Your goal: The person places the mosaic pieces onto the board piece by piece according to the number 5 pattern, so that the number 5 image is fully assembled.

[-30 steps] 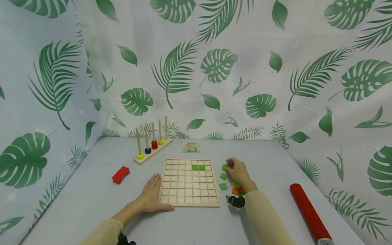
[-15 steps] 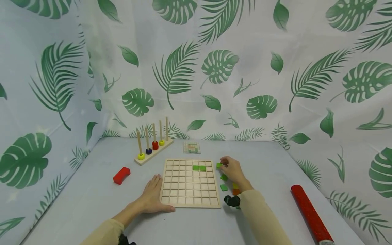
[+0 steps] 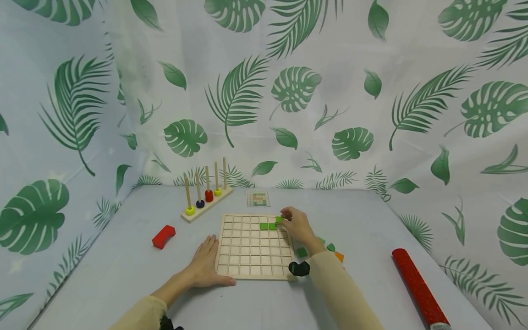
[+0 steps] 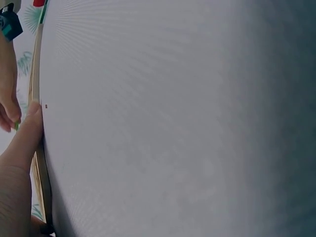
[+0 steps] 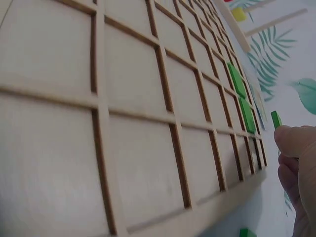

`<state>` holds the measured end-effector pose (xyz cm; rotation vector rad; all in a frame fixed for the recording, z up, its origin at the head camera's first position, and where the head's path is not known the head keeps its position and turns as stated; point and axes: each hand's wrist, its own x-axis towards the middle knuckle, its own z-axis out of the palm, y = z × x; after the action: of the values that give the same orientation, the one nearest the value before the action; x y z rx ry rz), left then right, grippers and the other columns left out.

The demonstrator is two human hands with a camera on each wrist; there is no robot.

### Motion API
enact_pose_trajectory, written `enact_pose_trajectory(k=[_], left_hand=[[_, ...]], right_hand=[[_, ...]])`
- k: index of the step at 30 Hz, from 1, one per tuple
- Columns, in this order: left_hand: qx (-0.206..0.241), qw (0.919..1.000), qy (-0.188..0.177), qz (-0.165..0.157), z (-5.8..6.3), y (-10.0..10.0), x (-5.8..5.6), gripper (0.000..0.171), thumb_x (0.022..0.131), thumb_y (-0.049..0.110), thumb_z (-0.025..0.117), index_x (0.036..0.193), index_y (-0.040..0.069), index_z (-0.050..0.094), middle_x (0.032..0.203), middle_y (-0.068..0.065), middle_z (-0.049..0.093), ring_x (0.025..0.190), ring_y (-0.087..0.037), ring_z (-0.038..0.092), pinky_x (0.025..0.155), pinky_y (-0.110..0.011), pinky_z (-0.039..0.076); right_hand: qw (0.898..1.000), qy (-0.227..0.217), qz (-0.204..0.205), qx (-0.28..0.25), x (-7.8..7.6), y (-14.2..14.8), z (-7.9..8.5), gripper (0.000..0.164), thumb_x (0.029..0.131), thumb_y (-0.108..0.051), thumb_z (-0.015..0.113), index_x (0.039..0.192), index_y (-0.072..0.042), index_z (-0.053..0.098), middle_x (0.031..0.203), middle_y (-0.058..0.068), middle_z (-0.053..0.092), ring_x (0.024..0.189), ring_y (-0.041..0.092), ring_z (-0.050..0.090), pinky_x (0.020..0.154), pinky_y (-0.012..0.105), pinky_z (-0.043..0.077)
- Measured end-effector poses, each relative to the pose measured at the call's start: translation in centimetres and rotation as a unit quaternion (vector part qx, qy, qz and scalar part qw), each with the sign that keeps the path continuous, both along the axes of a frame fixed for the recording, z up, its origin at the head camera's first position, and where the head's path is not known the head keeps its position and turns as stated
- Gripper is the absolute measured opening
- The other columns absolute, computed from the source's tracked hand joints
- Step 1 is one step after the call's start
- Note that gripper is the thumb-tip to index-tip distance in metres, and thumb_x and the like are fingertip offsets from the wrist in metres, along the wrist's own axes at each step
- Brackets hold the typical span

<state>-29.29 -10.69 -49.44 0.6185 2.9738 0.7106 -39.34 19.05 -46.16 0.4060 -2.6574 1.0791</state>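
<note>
A wooden grid board (image 3: 255, 247) lies flat on the table, with two green tiles (image 3: 268, 226) side by side in its second row from the far edge. My right hand (image 3: 299, 228) pinches another green tile (image 5: 276, 120) between thumb and fingers, held just above the board's far right corner. The left hand (image 3: 205, 263) rests at the board's left edge, fingers straight and thumb along the near corner. In the left wrist view its thumb (image 4: 24, 138) touches the board's rim.
Loose green tiles (image 3: 302, 252) and an orange tile (image 3: 339, 256) lie right of the board, partly hidden by the right arm. Behind are a patterned card (image 3: 258, 199) and a peg stand (image 3: 207, 205) with rings. A red block (image 3: 163, 236) sits left, a red roll (image 3: 420, 288) right.
My right hand has slid one green tile from the loose ones leftward to over the board's far right corner. The left hand has stayed in place.
</note>
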Motion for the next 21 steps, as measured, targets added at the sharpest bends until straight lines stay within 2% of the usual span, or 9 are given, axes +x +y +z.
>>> enact_pose_trajectory(k=[12, 16, 21], left_hand=[[0.003, 1.0, -0.001, 0.009, -0.2, -0.1, 0.0, 0.126, 0.052, 0.077, 0.058, 0.14, -0.002, 0.013, 0.144, -0.022, 0.01, 0.133, -0.033, 0.004, 0.105, -0.049, 0.009], [-0.001, 0.9999, -0.006, 0.011, -0.1, -0.1, 0.1, 0.126, 0.052, 0.077, 0.058, 0.14, -0.002, 0.013, 0.144, -0.021, 0.01, 0.133, -0.033, 0.004, 0.106, -0.048, 0.009], [0.005, 0.9999, -0.006, 0.008, 0.0, -0.1, 0.0, 0.126, 0.052, 0.077, 0.059, 0.139, -0.003, 0.013, 0.144, -0.022, 0.011, 0.133, -0.033, 0.005, 0.106, -0.048, 0.01]], right_hand=[[0.998, -0.015, 0.055, 0.011, -0.5, -3.6, -0.6, 0.029, 0.081, -0.006, 0.063, 0.108, 0.001, 0.057, 0.097, 0.008, 0.061, 0.09, 0.019, 0.057, 0.075, 0.03, 0.049], [0.998, -0.026, 0.061, 0.021, -0.7, -4.6, -0.9, 0.028, 0.08, -0.006, 0.063, 0.107, -0.001, 0.057, 0.097, 0.007, 0.061, 0.09, 0.017, 0.057, 0.075, 0.027, 0.049], [0.997, -0.018, 0.073, 0.036, -0.9, -5.4, -1.3, 0.028, 0.08, -0.006, 0.063, 0.108, -0.002, 0.057, 0.098, 0.006, 0.06, 0.091, 0.017, 0.057, 0.076, 0.028, 0.049]])
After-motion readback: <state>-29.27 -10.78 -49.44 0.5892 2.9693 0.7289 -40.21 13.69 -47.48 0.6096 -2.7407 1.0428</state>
